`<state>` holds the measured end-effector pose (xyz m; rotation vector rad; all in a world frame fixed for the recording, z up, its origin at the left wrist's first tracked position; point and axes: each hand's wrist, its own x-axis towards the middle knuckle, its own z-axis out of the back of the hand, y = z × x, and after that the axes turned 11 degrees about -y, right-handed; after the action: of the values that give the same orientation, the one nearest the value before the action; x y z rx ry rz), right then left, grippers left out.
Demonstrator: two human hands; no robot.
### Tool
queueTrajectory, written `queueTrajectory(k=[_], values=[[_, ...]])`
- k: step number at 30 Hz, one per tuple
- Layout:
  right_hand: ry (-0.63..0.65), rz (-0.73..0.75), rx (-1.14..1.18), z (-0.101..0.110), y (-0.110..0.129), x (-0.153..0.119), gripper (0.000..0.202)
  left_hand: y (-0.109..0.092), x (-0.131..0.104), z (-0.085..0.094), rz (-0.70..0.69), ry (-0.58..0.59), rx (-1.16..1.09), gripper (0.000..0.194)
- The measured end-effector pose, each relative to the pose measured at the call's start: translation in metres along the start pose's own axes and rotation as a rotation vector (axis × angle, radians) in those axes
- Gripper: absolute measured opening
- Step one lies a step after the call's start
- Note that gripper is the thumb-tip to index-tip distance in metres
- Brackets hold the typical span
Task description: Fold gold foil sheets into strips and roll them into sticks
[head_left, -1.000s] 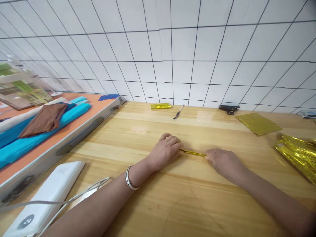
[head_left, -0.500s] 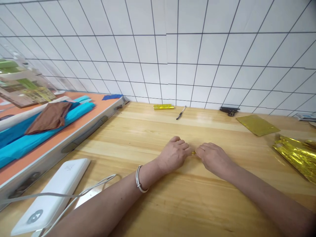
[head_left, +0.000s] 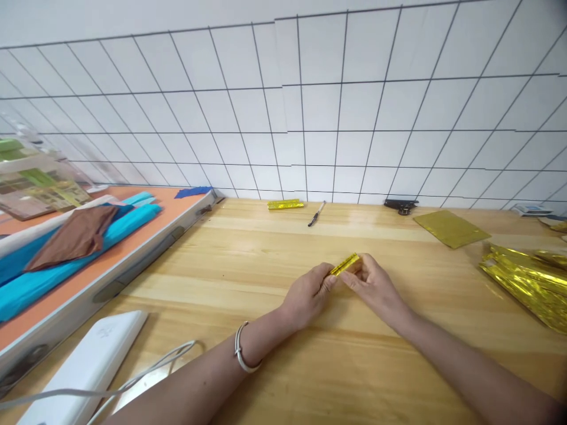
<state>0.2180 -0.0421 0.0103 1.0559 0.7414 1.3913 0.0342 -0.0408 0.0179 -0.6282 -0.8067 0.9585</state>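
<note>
A narrow folded strip of gold foil paper (head_left: 344, 265) is held slantwise between both hands, just above the wooden table. My left hand (head_left: 309, 294) is closed on its lower left end, the thumb pressed along it; a bangle circles that wrist. At the other end, my right hand (head_left: 374, 288) pinches the strip between thumb and fingers. The fingers partly hide both ends. Farther back, against the wall, lies a similar folded gold strip (head_left: 285, 205), with a pen (head_left: 316, 214) just to its right.
A flat gold sheet (head_left: 452, 228) and crumpled gold foil (head_left: 527, 283) lie at right, a black clip-like object (head_left: 401, 205) behind them. At left are a white power bank (head_left: 95, 366) with a cable (head_left: 163, 357), and an orange raised surface (head_left: 133, 229) bearing blue and brown paper (head_left: 73, 236).
My hands have turned from knuckles-up on the table to thumbs-up, lifting the gold strip so more of it shows. The camera view has tilted upward slightly.
</note>
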Motion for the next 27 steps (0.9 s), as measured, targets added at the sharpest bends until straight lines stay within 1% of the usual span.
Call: queueTrajectory(k=[2, 5, 7, 9, 12, 14, 17, 23, 27], values=[[0.005, -0.026, 0.104, -0.004, 0.002, -0.006, 0.032, -0.002, -0.003, -0.005, -0.008, 0.025, -0.029, 0.03], [0.041, -0.051, 0.257, -0.004, 0.005, -0.012, 0.027, -0.005, -0.005, -0.008, 0.011, 0.034, -0.089, 0.029], [0.076, -0.075, 0.338, -0.001, 0.007, -0.013, 0.026, -0.005, -0.006, -0.009, 0.029, 0.008, -0.127, 0.028], [0.085, -0.103, 0.375, 0.002, 0.008, -0.013, 0.027, -0.002, -0.006, -0.009, 0.046, -0.047, -0.13, 0.024], [0.059, -0.129, 0.37, 0.005, 0.011, -0.012, 0.027, 0.005, -0.006, -0.012, 0.032, -0.147, -0.047, 0.016], [0.039, -0.134, 0.354, 0.006, 0.013, -0.012, 0.028, 0.01, -0.006, -0.014, -0.001, -0.181, 0.026, 0.013], [0.022, -0.123, 0.345, 0.005, 0.013, -0.011, 0.027, 0.013, -0.007, -0.014, -0.028, -0.18, 0.116, 0.012], [0.001, -0.102, 0.346, 0.005, 0.004, -0.011, 0.025, 0.011, -0.007, -0.013, -0.075, -0.204, 0.224, 0.015], [0.022, -0.075, 0.37, 0.006, 0.005, -0.011, 0.024, 0.012, -0.006, -0.01, -0.221, -0.236, 0.353, 0.013]])
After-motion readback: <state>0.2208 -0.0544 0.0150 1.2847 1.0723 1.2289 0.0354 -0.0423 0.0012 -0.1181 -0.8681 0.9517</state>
